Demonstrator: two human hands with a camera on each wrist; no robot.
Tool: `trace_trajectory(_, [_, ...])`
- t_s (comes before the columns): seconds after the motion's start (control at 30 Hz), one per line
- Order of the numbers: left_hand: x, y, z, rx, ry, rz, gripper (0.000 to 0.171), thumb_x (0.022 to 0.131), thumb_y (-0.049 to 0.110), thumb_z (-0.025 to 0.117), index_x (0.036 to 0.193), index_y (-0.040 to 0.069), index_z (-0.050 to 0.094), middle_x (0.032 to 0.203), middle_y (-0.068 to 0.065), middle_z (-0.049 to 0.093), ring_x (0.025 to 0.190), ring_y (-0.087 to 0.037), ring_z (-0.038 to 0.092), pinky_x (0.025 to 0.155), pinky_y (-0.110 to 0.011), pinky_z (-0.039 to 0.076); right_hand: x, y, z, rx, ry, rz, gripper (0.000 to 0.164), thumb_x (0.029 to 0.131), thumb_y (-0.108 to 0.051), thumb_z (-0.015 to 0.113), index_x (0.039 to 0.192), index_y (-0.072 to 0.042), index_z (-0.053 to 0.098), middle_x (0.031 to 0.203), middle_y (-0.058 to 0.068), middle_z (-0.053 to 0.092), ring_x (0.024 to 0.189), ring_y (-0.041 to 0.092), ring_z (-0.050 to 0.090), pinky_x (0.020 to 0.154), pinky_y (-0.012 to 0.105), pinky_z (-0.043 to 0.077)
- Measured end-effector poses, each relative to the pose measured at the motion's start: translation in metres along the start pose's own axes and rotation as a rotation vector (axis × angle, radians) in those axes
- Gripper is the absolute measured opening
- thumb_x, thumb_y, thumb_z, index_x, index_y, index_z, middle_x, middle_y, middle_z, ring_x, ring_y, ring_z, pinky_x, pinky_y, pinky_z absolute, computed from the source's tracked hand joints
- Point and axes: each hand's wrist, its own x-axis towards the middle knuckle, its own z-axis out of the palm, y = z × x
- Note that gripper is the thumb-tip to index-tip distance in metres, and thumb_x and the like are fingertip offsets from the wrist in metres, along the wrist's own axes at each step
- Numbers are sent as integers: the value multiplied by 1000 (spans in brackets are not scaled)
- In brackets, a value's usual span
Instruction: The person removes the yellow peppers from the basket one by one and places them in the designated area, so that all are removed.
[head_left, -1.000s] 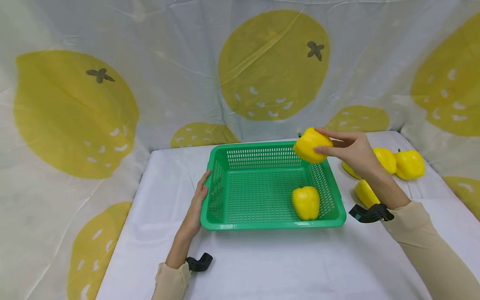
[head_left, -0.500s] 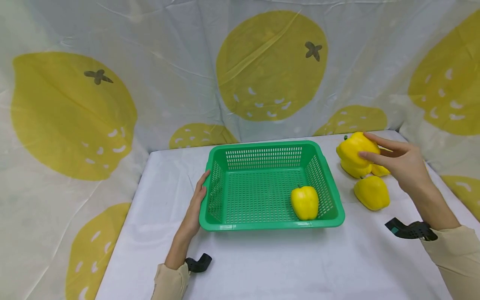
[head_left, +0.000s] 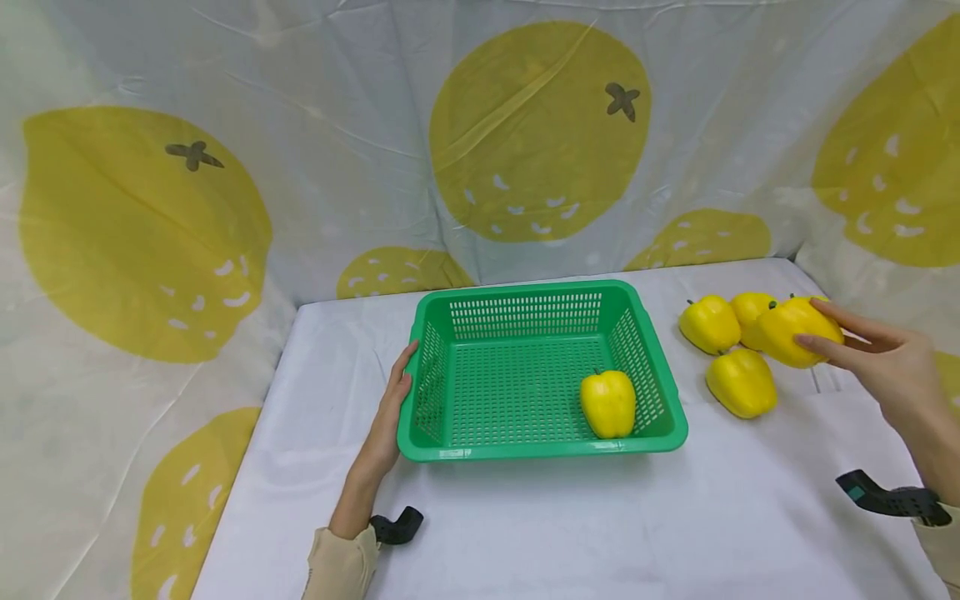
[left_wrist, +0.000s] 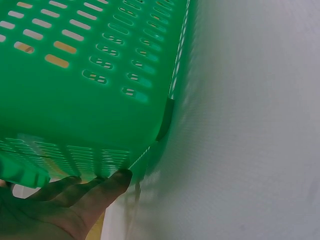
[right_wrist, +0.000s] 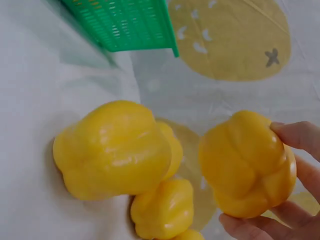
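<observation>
My right hand (head_left: pixel 892 358) pinches a yellow bell pepper (head_left: pixel 798 333) between thumb and fingers, raised over the table's right side. In the right wrist view, the fingertips press the sides of that pepper (right_wrist: pixel 247 165). Beneath and beside it lie several more yellow bell peppers, including a front one (head_left: pixel 742 383) and a left one (head_left: pixel 708 325); the held pepper partly hides those behind. A green plastic basket (head_left: pixel 540 452) contains one yellow bell pepper (head_left: pixel 608 404) in its front right corner. My left hand (head_left: pixel 384 425) rests with extended fingers against the basket's left outer wall.
White cloth covers the table (head_left: pixel 540 525). Behind it hangs a pale curtain (head_left: pixel 337 167) printed with large yellow lemons. Each wrist wears a black camera mount, such as the right one (head_left: pixel 892 497). The peppers lie right of the basket.
My right hand has carried the held pepper from above the basket's back right corner rightward to the pepper group. The left hand and the basket have stayed in place.
</observation>
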Motion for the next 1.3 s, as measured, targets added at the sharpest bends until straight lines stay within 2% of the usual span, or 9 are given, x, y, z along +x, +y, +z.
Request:
trace_trajectory(0.07, [0, 0, 0, -5, -2, -2, 49, 114, 43, 19, 163, 43, 18, 172, 12, 10, 157, -21, 12, 124, -55, 10, 0, 9, -3, -7, 13, 49, 66, 94, -45, 73, 154, -40, 46, 151, -34, 44, 101, -18, 45, 126, 65, -1])
trace_trajectory(0.3, [1, -1, 0, -21, -8, -4, 50, 114, 46, 20, 163, 43, 17, 172, 12, 10, 156, -21, 13, 124, -55, 12, 1, 37, -10, -44, 70, 104, 64, 96, -47, 70, 154, -44, 41, 164, -26, 26, 129, -12, 39, 123, 69, 3])
trace_trajectory(0.4, [1, -1, -1, -21, -6, -4, 50, 113, 46, 21, 163, 43, 17, 172, 12, 10, 156, -21, 13, 124, -54, 11, 2, 48, -11, -39, 75, 75, 64, 96, -42, 73, 153, -38, 45, 157, -30, 37, 123, -13, 42, 127, 38, 27])
trace_trajectory(0.47, [0, -1, -1, -20, -6, -5, 50, 113, 47, 21, 163, 43, 17, 172, 12, 10, 156, -21, 14, 124, -54, 12, 4, 55, -10, -32, 65, 66, 65, 95, -38, 74, 153, -33, 47, 148, -33, 44, 117, -13, 43, 105, 12, 44])
trace_trajectory(0.53, [0, -2, -1, -21, -5, -9, 50, 113, 47, 21, 163, 44, 17, 172, 13, 10, 156, -21, 14, 123, -53, 12, 5, 60, -9, -61, 59, 75, 66, 94, -41, 74, 154, -31, 47, 144, -35, 46, 127, -5, 45, 76, 0, 45])
trace_trajectory(0.67, [0, -2, -1, -16, -4, -13, 50, 113, 48, 21, 163, 45, 17, 172, 14, 10, 155, -20, 15, 123, -52, 13, 6, 67, -8, -81, 41, 112, 69, 93, -45, 74, 154, -31, 46, 131, -45, 49, 134, 2, 42, 69, 0, 45])
trace_trajectory(0.87, [1, -2, 0, -15, 0, -10, 50, 113, 47, 21, 163, 45, 17, 172, 14, 11, 155, -20, 15, 123, -53, 12, 8, 75, -3, -27, 19, 115, 70, 90, -42, 79, 152, -29, 49, 93, -56, 50, 96, -12, 39, 63, 2, 44])
trace_trajectory(1.13, [0, -2, 0, -10, 7, -4, 49, 113, 45, 21, 163, 44, 18, 172, 13, 11, 157, -19, 12, 125, -55, 10, 9, 84, 1, -33, 14, 99, 68, 92, -40, 78, 153, -29, 48, 127, -46, 50, 90, -16, 44, 67, 1, 45])
trace_trajectory(1.3, [0, -1, -1, -7, 10, -7, 50, 113, 46, 21, 163, 44, 18, 172, 13, 11, 156, -20, 13, 124, -54, 10, 12, 90, 3, -34, -8, 119, 69, 95, -43, 74, 156, -33, 43, 156, -33, 37, 116, -15, 38, 71, -1, 43])
